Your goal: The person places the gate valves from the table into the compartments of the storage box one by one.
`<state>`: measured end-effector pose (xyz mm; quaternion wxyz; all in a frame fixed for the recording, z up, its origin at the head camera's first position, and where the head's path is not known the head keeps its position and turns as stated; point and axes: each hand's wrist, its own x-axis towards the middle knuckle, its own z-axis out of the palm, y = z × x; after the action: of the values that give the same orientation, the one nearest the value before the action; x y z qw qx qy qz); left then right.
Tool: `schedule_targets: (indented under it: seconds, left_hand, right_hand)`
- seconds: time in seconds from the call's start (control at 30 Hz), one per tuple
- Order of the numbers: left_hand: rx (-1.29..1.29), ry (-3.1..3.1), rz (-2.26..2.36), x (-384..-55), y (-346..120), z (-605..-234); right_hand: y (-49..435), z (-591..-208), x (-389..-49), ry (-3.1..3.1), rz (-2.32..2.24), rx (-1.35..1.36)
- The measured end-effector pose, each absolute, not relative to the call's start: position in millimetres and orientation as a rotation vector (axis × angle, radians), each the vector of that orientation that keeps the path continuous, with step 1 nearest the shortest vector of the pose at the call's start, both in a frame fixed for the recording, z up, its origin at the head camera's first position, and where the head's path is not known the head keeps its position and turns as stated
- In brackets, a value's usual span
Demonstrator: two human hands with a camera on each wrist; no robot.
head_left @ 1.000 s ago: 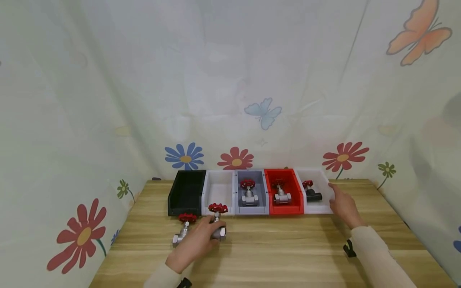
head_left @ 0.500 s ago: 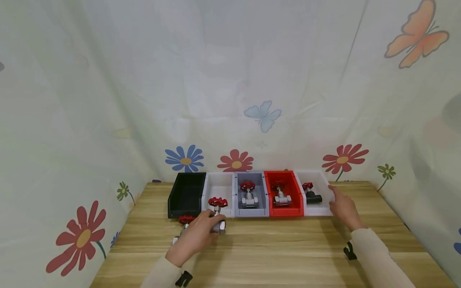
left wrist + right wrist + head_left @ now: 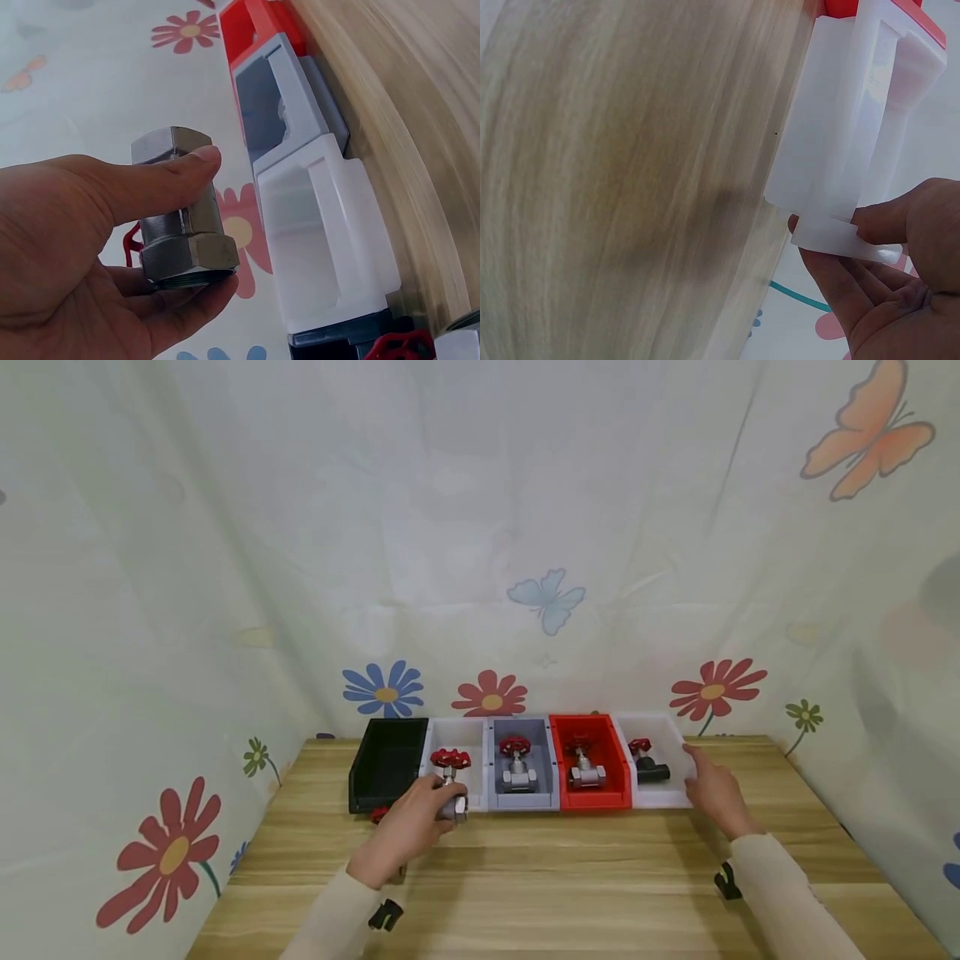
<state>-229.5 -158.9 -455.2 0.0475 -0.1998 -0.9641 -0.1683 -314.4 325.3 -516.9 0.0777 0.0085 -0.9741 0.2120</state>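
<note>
My left hand [image 3: 411,827] grips the metal body of a gate valve [image 3: 187,221], thumb across one side and fingers beneath. Its red handwheel points up in the head view, overlapping the left white bin [image 3: 360,225]. A second valve [image 3: 379,814] lies mostly hidden behind that hand, in front of the black bin [image 3: 384,804]; only part of its red wheel shows. Over on the right, my right hand [image 3: 718,793] pinches the outer side wall of the right white bin [image 3: 840,180] between thumb and fingers. Inside that bin lies a dark valve [image 3: 651,768] with a red wheel.
Between the white bins stand a grey bin [image 3: 522,804] and a red bin [image 3: 597,800], each with a metal valve in it. All the bins form one row along the back of the wooden table [image 3: 570,885], before a flower-printed curtain [image 3: 450,527].
My left hand has lifted the gate valve and moved it forward, from the table in front to the left white bin's front edge. The right hand stays on its bin.
</note>
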Motion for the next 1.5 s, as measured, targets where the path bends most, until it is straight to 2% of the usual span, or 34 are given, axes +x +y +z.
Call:
schedule_targets:
  seconds: [0.33, 0.83, 1.5]
  left_hand:
    - [-0.561, -2.920, -0.526, -239, -164, -452]
    - [-0.475, -2.972, -0.569, -269, -166, -459]
    - [-0.519, -2.905, -0.562, -299, -157, -472]
  right_hand:
    - [326, -521, -316, -2.899, 0.622, 0.025]
    - [324, -518, -317, -2.915, 0.648, 0.017]
    - [327, -521, -317, -2.916, 0.645, 0.026]
